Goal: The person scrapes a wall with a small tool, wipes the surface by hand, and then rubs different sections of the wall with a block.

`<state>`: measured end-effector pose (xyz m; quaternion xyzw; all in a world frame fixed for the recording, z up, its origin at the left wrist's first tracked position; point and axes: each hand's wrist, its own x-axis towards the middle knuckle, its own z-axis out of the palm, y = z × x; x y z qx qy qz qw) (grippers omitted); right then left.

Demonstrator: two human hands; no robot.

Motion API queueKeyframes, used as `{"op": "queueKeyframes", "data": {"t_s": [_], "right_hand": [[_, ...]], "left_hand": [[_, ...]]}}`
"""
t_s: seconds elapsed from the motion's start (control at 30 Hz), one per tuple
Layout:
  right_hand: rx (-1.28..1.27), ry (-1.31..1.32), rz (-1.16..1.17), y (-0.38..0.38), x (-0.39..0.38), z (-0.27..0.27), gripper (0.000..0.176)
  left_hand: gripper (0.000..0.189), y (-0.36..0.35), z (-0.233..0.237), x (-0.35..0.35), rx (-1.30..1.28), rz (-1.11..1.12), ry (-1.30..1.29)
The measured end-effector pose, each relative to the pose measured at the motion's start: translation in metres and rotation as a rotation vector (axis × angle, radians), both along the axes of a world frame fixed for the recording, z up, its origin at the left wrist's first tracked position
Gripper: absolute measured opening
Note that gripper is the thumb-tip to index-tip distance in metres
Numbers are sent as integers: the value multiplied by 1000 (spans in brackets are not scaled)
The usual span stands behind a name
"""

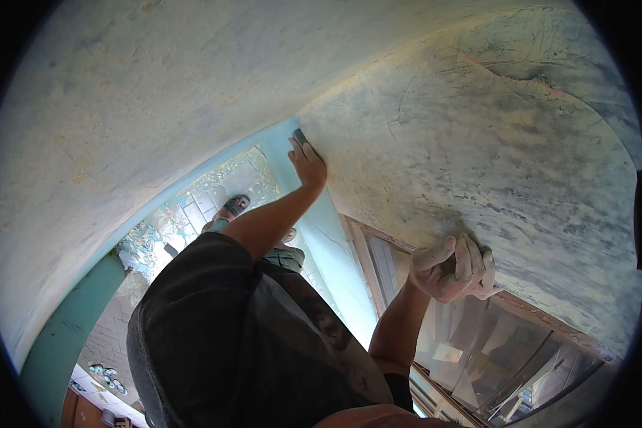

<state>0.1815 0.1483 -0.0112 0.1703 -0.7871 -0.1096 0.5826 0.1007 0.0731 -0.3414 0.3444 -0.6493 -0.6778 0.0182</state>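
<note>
My left hand [309,165] reaches up to the inner corner of the wall, its fingers on a small dark block [299,135] against the surface. The block's exact kind cannot be made out. Lower on the right, my right hand [451,269] is close to the patchy, cracked wall [492,150], with fingers curled and coated in pale dust. Whatever lies inside those fingers, if anything, is hidden. A light blue painted strip [282,153] runs beside the left hand.
Wooden-framed window panes [471,342] sit below the right hand. Pale flakes [146,246] litter the paved floor [200,200] beneath me. A sandaled foot [237,205] shows past my left arm. A green-blue post [75,314] stands at left, with several slippers [108,378] nearby.
</note>
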Motion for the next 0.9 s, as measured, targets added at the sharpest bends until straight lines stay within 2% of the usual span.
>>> {"op": "queueKeyframes", "data": {"t_s": [0.1, 0.2, 0.23, 0.3, 0.37, 0.47, 0.57, 0.63, 0.7, 0.73, 0.8, 0.9], "right_hand": [[25, 36, -52, -2, -4, 0, 14], [-7, 49, -60, -2, 0, -5, 15], [-30, 48, -42, 1, -1, -5, 15], [-1, 23, -55, -1, 0, -2, 15], [31, -9, -70, -2, 1, 0, 15], [38, 31, -110, -3, -3, -4, 14], [-7, 67, -65, 0, -3, -5, 14], [-40, -19, -22, 2, 1, -6, 13], [-5, -19, -64, -2, 1, -3, 13], [29, -15, -94, -3, 2, -2, 13], [24, 19, -96, -1, -3, -6, 12], [-7, 20, -81, -1, -1, -8, 12]], "left_hand": [[65, 0, 9, 12, 0, -44, -16], [73, 33, 21, 116, 101, -343, -87], [73, 43, 16, 122, 59, -309, -50], [70, 40, 6, 79, 104, -155, -136], [67, -1, -7, 9, 57, -51, -31], [66, 4, 6, 23, -38, -91, -108], [70, 34, 44, 110, 133, -325, -211], [68, 35, 39, 83, 245, -177, -282], [66, 4, 9, 21, 329, -24, -274], [66, 6, 2, 27, 330, -26, -280], [65, 7, 0, 17, 101, -1, -190], [68, 37, 40, 104, 102, -300, -230]]}}
